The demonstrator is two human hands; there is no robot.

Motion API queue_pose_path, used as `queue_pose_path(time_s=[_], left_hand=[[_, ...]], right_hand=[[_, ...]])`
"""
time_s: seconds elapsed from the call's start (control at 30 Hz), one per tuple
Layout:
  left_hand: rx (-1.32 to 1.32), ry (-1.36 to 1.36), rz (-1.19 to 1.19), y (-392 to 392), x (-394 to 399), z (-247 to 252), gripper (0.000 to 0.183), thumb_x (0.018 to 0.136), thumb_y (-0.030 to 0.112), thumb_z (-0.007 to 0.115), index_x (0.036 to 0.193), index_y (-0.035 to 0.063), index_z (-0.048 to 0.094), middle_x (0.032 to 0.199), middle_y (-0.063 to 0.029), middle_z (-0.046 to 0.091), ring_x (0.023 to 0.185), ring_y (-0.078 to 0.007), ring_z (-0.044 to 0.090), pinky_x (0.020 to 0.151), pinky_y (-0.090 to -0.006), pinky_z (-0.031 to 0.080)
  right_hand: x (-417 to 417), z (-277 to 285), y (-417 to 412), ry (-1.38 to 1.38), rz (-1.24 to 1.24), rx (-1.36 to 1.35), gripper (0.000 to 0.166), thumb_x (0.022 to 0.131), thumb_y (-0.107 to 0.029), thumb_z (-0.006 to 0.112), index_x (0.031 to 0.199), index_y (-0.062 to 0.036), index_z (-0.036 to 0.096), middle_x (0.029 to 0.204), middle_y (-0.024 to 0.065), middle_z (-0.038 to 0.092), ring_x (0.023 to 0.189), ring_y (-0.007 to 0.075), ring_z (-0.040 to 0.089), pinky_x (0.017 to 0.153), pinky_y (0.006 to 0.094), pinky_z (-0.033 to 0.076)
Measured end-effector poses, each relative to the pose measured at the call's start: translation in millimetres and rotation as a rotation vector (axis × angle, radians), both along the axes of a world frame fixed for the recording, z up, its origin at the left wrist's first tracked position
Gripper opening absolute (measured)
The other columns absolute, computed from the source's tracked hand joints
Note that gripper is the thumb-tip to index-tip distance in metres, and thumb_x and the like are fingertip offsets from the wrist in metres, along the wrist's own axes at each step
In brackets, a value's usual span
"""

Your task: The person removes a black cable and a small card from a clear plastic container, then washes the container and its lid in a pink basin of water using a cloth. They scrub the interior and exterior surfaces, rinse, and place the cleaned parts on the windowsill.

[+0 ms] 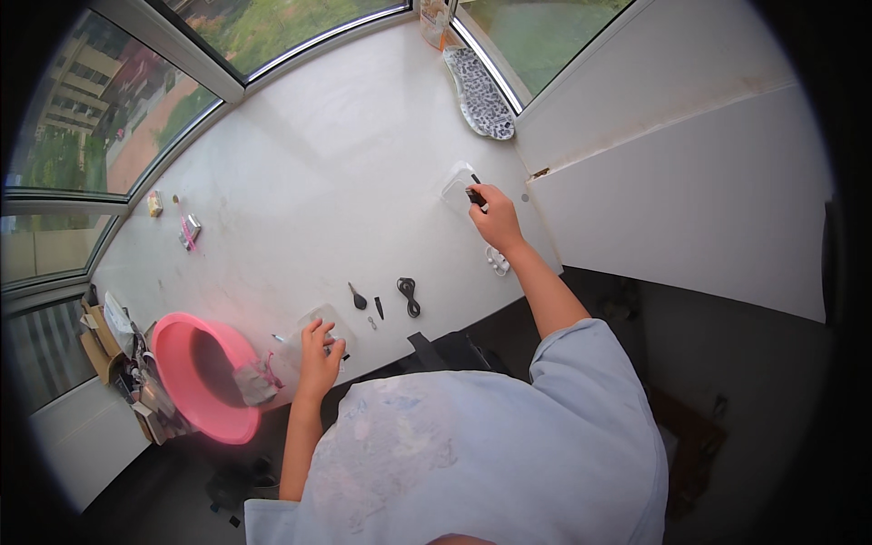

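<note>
My right hand (pixel 496 216) is closed on a small black object (pixel 476 197) above a clear plastic container (pixel 455 185) at the right of the white tabletop; what the object is cannot be told. White wired earphones (pixel 497 261) lie below that wrist. My left hand (pixel 321 351), fingers bent and apart, is over another translucent container (pixel 300 334) near the front edge; small items in it are partly hidden. Between the hands lie a black air blower (pixel 358 298), a small black pointed piece (pixel 379 308), a little metallic clip (pixel 372 323) and a coiled black cable (pixel 409 298).
A pink plastic basin (pixel 167 340) with a grey cloth (pixel 257 383) on its rim stands at the left, beside piled cardboard and bags (pixel 112 340). A patterned insole (pixel 480 92) lies by the window. Small packets (pixel 190 231) sit at the far left.
</note>
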State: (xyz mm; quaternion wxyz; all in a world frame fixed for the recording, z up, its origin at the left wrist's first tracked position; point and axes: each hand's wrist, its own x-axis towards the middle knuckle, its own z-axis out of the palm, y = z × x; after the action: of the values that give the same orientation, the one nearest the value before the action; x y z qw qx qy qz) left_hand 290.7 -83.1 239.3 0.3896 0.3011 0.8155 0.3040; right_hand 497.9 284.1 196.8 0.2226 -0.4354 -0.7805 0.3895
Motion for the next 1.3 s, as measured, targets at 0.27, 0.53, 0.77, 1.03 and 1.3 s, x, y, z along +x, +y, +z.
queue_pose_path(time_s=[0.27, 0.53, 0.77, 1.03, 1.3], left_hand=[[-0.033, 0.018, -0.035, 2.3, 4.8, -6.2, 0.039, 0.089, 0.016, 0.062, 0.125, 0.0040, 0.052, 0.132, -0.0148, 0.043, 0.098, -0.0235, 0.063, 0.081, -0.0364, 0.051], [-0.148, -0.054, -0.133, 19.9, 22.4, -27.2, 0.039, 0.090, 0.020, 0.062, 0.123, 0.0018, 0.055, 0.118, -0.0159, 0.059, 0.098, -0.0246, 0.063, 0.083, -0.0358, 0.051], [-0.190, -0.147, -0.074, 12.6, 29.4, -52.7, 0.041, 0.090, 0.023, 0.063, 0.123, 0.0012, 0.055, 0.112, -0.0148, 0.064, 0.094, -0.0245, 0.065, 0.082, -0.0344, 0.051], [-0.270, -0.085, 0.242, 55.8, 36.2, -117.5, 0.037, 0.086, 0.016, 0.063, 0.113, -0.0052, 0.049, 0.109, -0.0222, 0.057, 0.095, -0.0357, 0.064, 0.080, -0.0435, 0.052], [-0.377, 0.224, 0.192, 75.9, 58.8, -126.3, 0.043, 0.082, 0.006, 0.064, 0.115, -0.0023, 0.036, 0.117, -0.0251, 0.050, 0.100, -0.0445, 0.058, 0.083, -0.0494, 0.050]], right_hand=[[-3.1, -30.4, -20.7, -0.044, -0.052, 0.417, 0.029, 0.084, -0.011, 0.062, 0.111, -0.0015, 0.059, 0.100, 0.0161, 0.063, 0.090, 0.0342, 0.061, 0.081, 0.0423, 0.049], [-49.7, -59.2, -164.1, -0.763, 0.440, -0.226, 0.043, 0.081, -0.023, 0.067, 0.116, -0.0070, 0.046, 0.114, 0.0170, 0.056, 0.089, 0.0384, 0.062, 0.075, 0.0448, 0.051], [-30.6, -85.7, -162.6, -0.335, 0.194, -0.253, 0.049, 0.079, -0.012, 0.061, 0.124, -0.0075, 0.043, 0.111, 0.0182, 0.055, 0.094, 0.0383, 0.059, 0.079, 0.0449, 0.050], [-11.9, -8.7, -43.0, -0.179, -0.009, 0.350, 0.050, 0.079, -0.005, 0.063, 0.126, -0.0090, 0.050, 0.107, 0.0155, 0.057, 0.096, 0.0341, 0.057, 0.083, 0.0433, 0.046], [-26.9, -37.9, -86.3, -0.134, 0.283, 0.210, 0.027, 0.078, -0.005, 0.066, 0.105, -0.0090, 0.062, 0.102, 0.0114, 0.058, 0.101, 0.0313, 0.055, 0.085, 0.0408, 0.047]])
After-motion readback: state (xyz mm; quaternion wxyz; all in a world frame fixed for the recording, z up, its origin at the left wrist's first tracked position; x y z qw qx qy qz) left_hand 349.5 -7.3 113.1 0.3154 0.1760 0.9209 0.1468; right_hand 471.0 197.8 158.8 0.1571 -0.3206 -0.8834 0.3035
